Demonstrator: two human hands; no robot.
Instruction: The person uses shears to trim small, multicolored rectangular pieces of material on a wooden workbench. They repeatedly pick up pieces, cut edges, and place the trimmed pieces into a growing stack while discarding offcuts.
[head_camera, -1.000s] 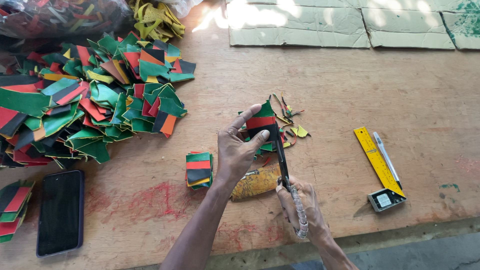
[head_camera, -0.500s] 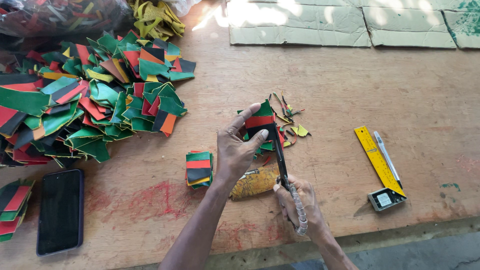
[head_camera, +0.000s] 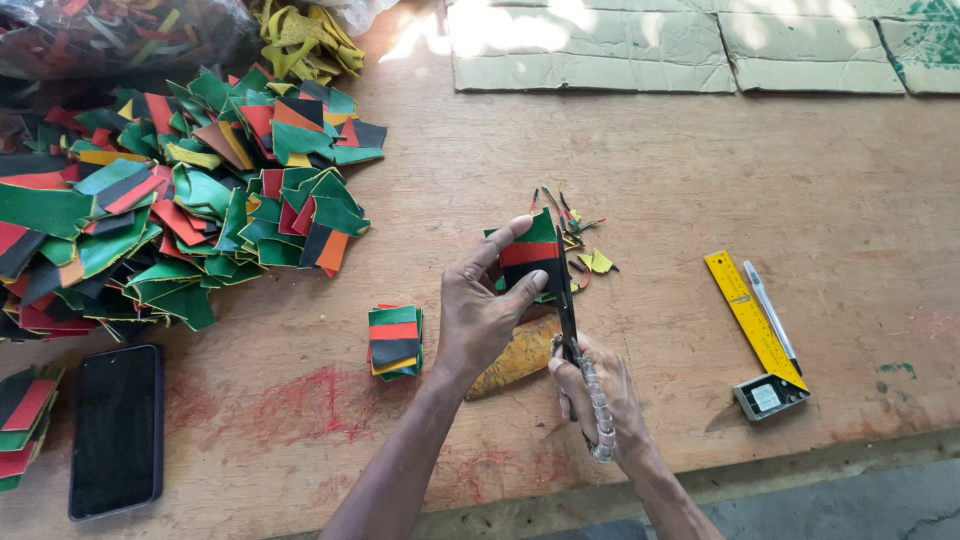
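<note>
My left hand (head_camera: 482, 303) pinches a small piece of green, red and black striped material (head_camera: 530, 254) and holds it upright above the wooden table (head_camera: 700, 170). My right hand (head_camera: 598, 398) grips a pair of scissors (head_camera: 570, 310) by handles wrapped in pale cord; the dark blades run up along the right edge of the piece. Small coloured trimmings (head_camera: 588, 250) lie just behind the piece. A neat stack of cut striped squares (head_camera: 395, 341) sits to the left of my left wrist.
A big heap of striped scraps (head_camera: 170, 200) covers the table's left. A black phone (head_camera: 117, 428) lies near the front left edge. A yellow square ruler (head_camera: 755, 325) and a pen (head_camera: 768, 310) lie right. Flattened cardboard (head_camera: 680, 45) lies at the back. A yellow-brown pad (head_camera: 515, 357) lies under my hands.
</note>
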